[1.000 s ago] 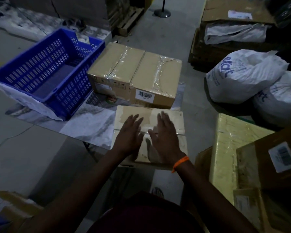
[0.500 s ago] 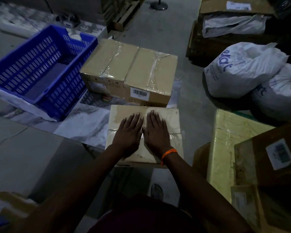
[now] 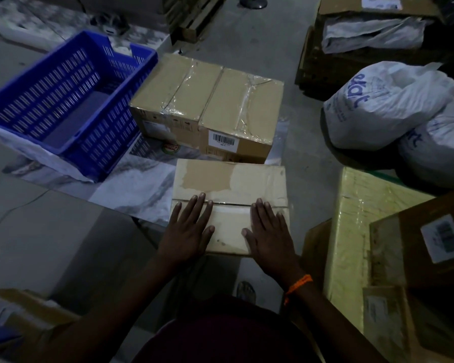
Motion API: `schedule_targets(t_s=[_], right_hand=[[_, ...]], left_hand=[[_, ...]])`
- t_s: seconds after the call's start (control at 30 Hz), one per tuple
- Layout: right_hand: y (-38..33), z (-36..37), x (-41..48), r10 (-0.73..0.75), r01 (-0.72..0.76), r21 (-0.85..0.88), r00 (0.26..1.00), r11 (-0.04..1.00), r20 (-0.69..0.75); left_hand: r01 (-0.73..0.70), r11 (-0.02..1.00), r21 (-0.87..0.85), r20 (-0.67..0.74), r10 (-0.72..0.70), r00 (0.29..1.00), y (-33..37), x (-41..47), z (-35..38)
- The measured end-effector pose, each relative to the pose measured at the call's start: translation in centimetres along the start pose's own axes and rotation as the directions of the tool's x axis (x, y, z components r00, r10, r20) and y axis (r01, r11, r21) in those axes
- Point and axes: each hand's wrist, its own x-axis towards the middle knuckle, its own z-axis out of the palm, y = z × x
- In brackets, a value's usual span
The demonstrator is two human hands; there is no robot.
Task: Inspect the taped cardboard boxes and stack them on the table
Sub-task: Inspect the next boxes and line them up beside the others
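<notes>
A flat pale cardboard box [image 3: 231, 184] with torn tape patches lies at the near edge of the marble-patterned table [image 3: 131, 189]. Both my hands rest palm-down on its near half, fingers spread and holding nothing. My left hand [image 3: 188, 229] is at the box's left side. My right hand [image 3: 269, 231], with an orange wristband, is at its right side. Behind this box stands a larger brown box [image 3: 207, 100] wrapped in clear tape, with a barcode label on its front.
A blue slotted plastic crate [image 3: 63, 100] sits on the table's left. Two white sacks [image 3: 383, 106] lie on the floor at right. A yellow wrapped box [image 3: 357, 226] and brown labelled boxes [image 3: 430, 247] stand close on my right. Cartons are stacked at back right.
My hands, side by side at the middle of the flat box before, have slid apart toward its left and right sides. The view has shifted slightly.
</notes>
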Motion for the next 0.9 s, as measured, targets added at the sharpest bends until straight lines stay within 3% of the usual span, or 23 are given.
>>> schedule_targets(t_s=[0.3, 0.4, 0.47, 0.53, 0.6, 0.63, 0.7, 0.9], right_hand=[[0.3, 0.2, 0.7, 0.011, -0.010, 0.025, 0.999, 1.000, -0.039], [0.0, 0.0, 0.1, 0.182, -0.155, 0.173, 0.971, 0.973, -0.156], [0.6, 0.3, -0.6, 0.391, -0.285, 0.406, 0.897, 0.868, -0.206], [1.5, 0.3, -1.1, 0.562, -0.391, 0.684, 0.827, 0.616, -0.034], [2.5, 0.0, -1.1, 0.587, -0.432, 0.821, 0.795, 0.373, 0.151], [2.9, -0.3, -1.1, 0.578, -0.430, 0.847, 0.793, 0.311, 0.190], [3.4, -0.8, -1.1, 0.567, -0.413, 0.860, 0.802, 0.301, 0.187], [2.1, -2.6, -1.4, 0.526, -0.416, 0.802, 0.837, 0.428, 0.153]], left_hand=[[0.021, 1.000, -0.010, 0.032, -0.020, 0.999, 0.1, 0.8, 0.0], [0.036, 0.999, -0.017, 0.041, -0.035, 0.999, 0.1, 0.5, -0.2], [0.032, 0.999, -0.026, 0.047, -0.031, 0.998, 0.0, 0.6, -0.4], [0.009, 1.000, -0.021, 0.059, -0.007, 0.998, 0.0, 0.7, -0.7], [-0.042, 0.999, -0.004, 0.079, 0.042, 0.996, -0.2, 0.8, -1.0], [-0.074, 0.997, 0.012, 0.094, 0.073, 0.993, -0.2, 0.9, -1.1], [-0.147, 0.988, 0.042, 0.105, 0.142, 0.984, -0.4, 0.9, -1.3], [-0.242, 0.970, 0.033, 0.115, 0.237, 0.965, -1.0, 1.2, -1.8]])
